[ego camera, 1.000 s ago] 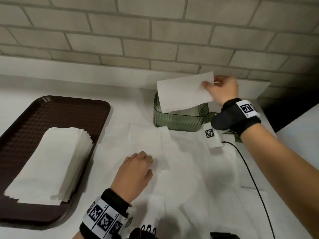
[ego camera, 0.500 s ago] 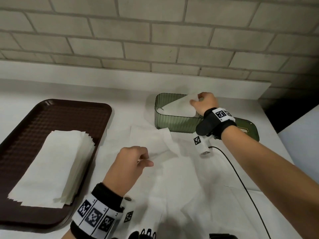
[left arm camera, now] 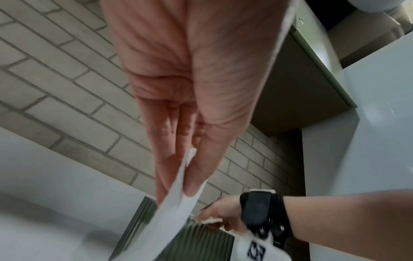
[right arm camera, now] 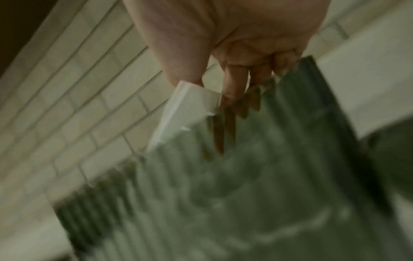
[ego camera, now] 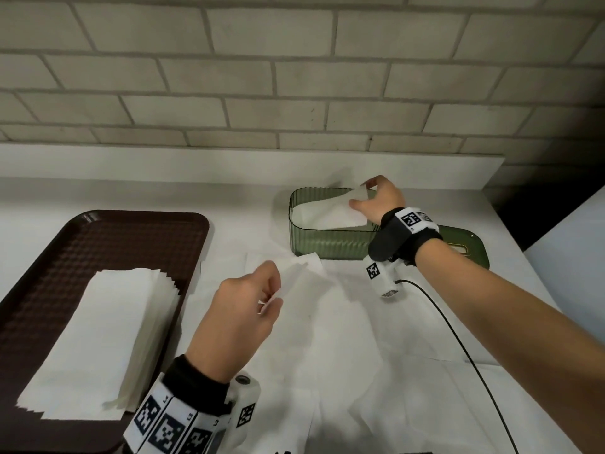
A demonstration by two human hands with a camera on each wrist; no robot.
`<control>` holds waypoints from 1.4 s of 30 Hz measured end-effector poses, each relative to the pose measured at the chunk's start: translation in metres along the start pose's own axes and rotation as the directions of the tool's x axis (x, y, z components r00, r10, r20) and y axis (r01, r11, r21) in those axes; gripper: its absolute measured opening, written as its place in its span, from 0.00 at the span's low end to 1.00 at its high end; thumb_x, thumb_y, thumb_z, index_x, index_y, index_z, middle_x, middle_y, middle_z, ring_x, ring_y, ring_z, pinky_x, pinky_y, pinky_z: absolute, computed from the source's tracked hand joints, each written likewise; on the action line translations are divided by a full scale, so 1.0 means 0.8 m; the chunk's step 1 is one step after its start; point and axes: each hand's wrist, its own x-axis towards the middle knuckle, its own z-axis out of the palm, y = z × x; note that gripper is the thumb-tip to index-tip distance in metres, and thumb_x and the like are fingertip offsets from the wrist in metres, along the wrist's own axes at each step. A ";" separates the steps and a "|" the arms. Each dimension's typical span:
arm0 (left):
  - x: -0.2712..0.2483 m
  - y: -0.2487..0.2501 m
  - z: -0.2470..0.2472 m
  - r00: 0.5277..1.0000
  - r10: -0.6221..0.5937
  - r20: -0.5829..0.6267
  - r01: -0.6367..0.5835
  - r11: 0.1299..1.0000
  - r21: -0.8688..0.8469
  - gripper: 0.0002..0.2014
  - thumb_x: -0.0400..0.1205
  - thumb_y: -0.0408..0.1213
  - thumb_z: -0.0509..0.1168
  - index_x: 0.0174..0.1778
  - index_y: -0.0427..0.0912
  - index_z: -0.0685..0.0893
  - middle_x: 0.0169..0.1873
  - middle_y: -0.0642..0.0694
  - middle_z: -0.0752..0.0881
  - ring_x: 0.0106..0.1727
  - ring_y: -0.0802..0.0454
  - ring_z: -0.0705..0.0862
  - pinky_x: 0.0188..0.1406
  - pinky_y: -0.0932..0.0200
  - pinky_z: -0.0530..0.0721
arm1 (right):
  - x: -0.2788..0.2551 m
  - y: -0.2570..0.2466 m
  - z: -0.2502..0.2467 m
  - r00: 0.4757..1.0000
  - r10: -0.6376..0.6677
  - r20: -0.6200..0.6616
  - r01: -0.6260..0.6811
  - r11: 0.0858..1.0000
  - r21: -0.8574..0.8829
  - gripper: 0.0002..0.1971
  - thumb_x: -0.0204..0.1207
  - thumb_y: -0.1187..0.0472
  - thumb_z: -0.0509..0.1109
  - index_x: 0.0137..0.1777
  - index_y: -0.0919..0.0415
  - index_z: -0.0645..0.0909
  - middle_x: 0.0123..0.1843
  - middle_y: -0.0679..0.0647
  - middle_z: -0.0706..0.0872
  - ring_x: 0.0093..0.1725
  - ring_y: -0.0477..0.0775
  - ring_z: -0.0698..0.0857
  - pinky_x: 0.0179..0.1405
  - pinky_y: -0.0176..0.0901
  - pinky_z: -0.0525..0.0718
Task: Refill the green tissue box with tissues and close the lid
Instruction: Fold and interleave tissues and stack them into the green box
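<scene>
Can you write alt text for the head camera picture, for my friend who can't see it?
A person's right hand lowers a white tissue into an open green tissue box on a white counter, while the left hand pinches another tissue nearer the camera. A brown tray at left holds a tissue stack; the green lid lies behind the right wrist.

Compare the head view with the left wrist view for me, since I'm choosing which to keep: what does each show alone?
Head only: brown tray holding a tissue stack, and the green lid.
Left wrist only: the left hand from its palm side, with its grip pinching a tissue.
Both: the green tissue box and the right hand at it.
</scene>
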 end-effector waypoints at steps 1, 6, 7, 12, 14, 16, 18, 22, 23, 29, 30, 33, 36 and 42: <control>0.000 0.003 -0.003 1.000 0.022 -0.014 -0.022 1.000 -0.011 0.14 0.75 0.30 0.73 0.45 0.50 0.74 0.29 0.57 0.82 0.34 0.56 0.84 0.35 0.58 0.86 | -0.001 0.002 0.002 0.999 -0.037 -0.002 0.036 0.994 -0.107 0.23 0.68 0.51 0.77 0.60 0.53 0.74 0.49 0.53 0.82 0.51 0.59 0.83 0.52 0.45 0.78; 0.014 0.016 -0.041 0.988 0.144 -0.064 -0.146 0.989 -0.027 0.15 0.76 0.28 0.73 0.48 0.55 0.81 0.36 0.60 0.84 0.43 0.59 0.84 0.38 0.67 0.85 | -0.006 0.000 -0.023 0.979 -0.198 -0.058 0.169 0.931 -0.324 0.22 0.67 0.54 0.76 0.60 0.53 0.73 0.49 0.52 0.85 0.55 0.60 0.81 0.58 0.51 0.69; 0.018 0.019 -0.049 0.981 0.181 -0.068 -0.182 0.983 -0.021 0.13 0.75 0.28 0.74 0.45 0.52 0.86 0.37 0.61 0.85 0.43 0.59 0.85 0.38 0.68 0.85 | -0.007 0.000 -0.030 0.973 -0.217 -0.077 0.181 0.928 -0.327 0.21 0.68 0.52 0.76 0.59 0.52 0.74 0.51 0.51 0.85 0.56 0.59 0.80 0.58 0.52 0.67; 0.041 0.045 -0.086 0.980 0.185 -0.078 -0.198 0.956 -0.218 0.08 0.75 0.29 0.75 0.42 0.49 0.93 0.41 0.57 0.90 0.44 0.59 0.88 0.43 0.67 0.88 | -0.052 -0.013 -0.060 0.919 -0.395 0.025 0.387 0.911 0.144 0.14 0.75 0.39 0.68 0.51 0.47 0.83 0.50 0.43 0.87 0.48 0.45 0.82 0.55 0.44 0.77; 0.052 0.058 -0.098 0.983 0.173 -0.058 -0.182 0.901 -0.395 0.07 0.73 0.30 0.76 0.42 0.47 0.92 0.42 0.53 0.90 0.44 0.57 0.89 0.48 0.57 0.90 | -0.078 -0.019 -0.069 0.843 -0.506 0.182 0.415 0.827 0.379 0.19 0.76 0.37 0.62 0.58 0.46 0.83 0.61 0.44 0.86 0.59 0.39 0.82 0.59 0.31 0.77; 0.067 0.067 -0.104 0.980 0.189 -0.061 -0.192 0.829 -0.525 0.07 0.70 0.29 0.76 0.42 0.42 0.91 0.41 0.51 0.91 0.43 0.56 0.89 0.49 0.57 0.88 | -0.097 -0.023 -0.072 0.758 -0.582 0.293 0.433 0.786 0.441 0.22 0.70 0.38 0.66 0.63 0.39 0.79 0.70 0.41 0.80 0.69 0.40 0.77 0.63 0.31 0.76; 0.088 0.067 -0.105 0.976 0.193 -0.098 -0.214 0.780 -0.588 0.08 0.69 0.27 0.76 0.42 0.38 0.90 0.40 0.51 0.91 0.43 0.56 0.89 0.49 0.60 0.87 | -0.106 -0.024 -0.071 0.739 -0.571 0.358 0.404 0.800 0.444 0.26 0.63 0.42 0.78 0.62 0.35 0.79 0.69 0.36 0.79 0.70 0.40 0.77 0.62 0.38 0.78; 0.141 0.029 -0.084 0.993 0.003 -0.118 -0.072 0.807 -0.587 0.09 0.68 0.27 0.79 0.42 0.39 0.91 0.38 0.51 0.92 0.39 0.56 0.86 0.48 0.63 0.85 | -0.096 -0.013 -0.062 0.801 -0.463 0.379 0.200 0.805 0.559 0.16 0.66 0.66 0.81 0.52 0.55 0.86 0.49 0.43 0.92 0.51 0.42 0.89 0.51 0.34 0.83; 0.154 0.017 -0.075 0.995 -0.038 -0.094 -0.021 0.830 -0.558 0.09 0.68 0.28 0.79 0.42 0.42 0.91 0.37 0.51 0.92 0.39 0.55 0.85 0.47 0.63 0.84 | -0.088 -0.010 -0.060 0.844 -0.416 0.339 0.156 0.794 0.587 0.13 0.67 0.69 0.80 0.50 0.57 0.86 0.46 0.44 0.92 0.49 0.43 0.90 0.52 0.36 0.85; 0.204 -0.010 -0.014 0.982 -0.187 0.028 0.184 0.916 -0.355 0.08 0.68 0.28 0.79 0.41 0.39 0.91 0.29 0.45 0.85 0.32 0.53 0.82 0.40 0.61 0.84 | -0.032 -0.004 -0.054 0.996 -0.085 0.010 0.067 0.854 0.516 0.26 0.64 0.62 0.84 0.58 0.55 0.75 0.42 0.54 0.83 0.42 0.49 0.84 0.41 0.39 0.82; 0.211 -0.011 -0.004 0.982 -0.181 0.045 0.187 0.938 -0.294 0.08 0.68 0.28 0.80 0.40 0.38 0.91 0.27 0.45 0.84 0.30 0.53 0.83 0.36 0.63 0.83 | -0.026 -0.005 -0.053 0.994 -0.103 -0.045 0.113 0.905 0.410 0.25 0.64 0.60 0.84 0.56 0.54 0.73 0.40 0.53 0.81 0.40 0.49 0.81 0.39 0.39 0.79; 0.231 -0.012 0.023 0.980 -0.160 0.115 0.166 0.985 -0.052 0.08 0.66 0.29 0.79 0.39 0.37 0.91 0.26 0.45 0.84 0.27 0.56 0.81 0.27 0.74 0.77 | -0.012 -0.003 -0.042 0.978 -0.206 -0.041 0.208 0.977 0.053 0.23 0.67 0.59 0.79 0.53 0.55 0.68 0.35 0.50 0.77 0.35 0.51 0.79 0.34 0.40 0.76; 0.252 -0.014 0.046 0.965 -0.159 0.211 0.130 0.981 0.144 0.08 0.68 0.28 0.77 0.42 0.33 0.92 0.26 0.48 0.82 0.30 0.55 0.80 0.29 0.76 0.81 | -0.005 0.000 -0.025 0.952 -0.298 0.069 0.305 0.898 -0.318 0.11 0.68 0.59 0.74 0.43 0.52 0.73 0.32 0.47 0.76 0.40 0.59 0.81 0.46 0.45 0.76; 0.261 -0.007 0.063 0.922 -0.119 0.368 -0.055 0.902 0.428 0.10 0.68 0.32 0.77 0.43 0.34 0.90 0.43 0.40 0.90 0.44 0.43 0.88 0.46 0.51 0.90 | 0.001 0.009 -0.006 0.960 -0.228 0.161 0.279 0.781 -0.559 0.10 0.67 0.61 0.71 0.32 0.51 0.73 0.31 0.43 0.77 0.47 0.55 0.81 0.64 0.52 0.66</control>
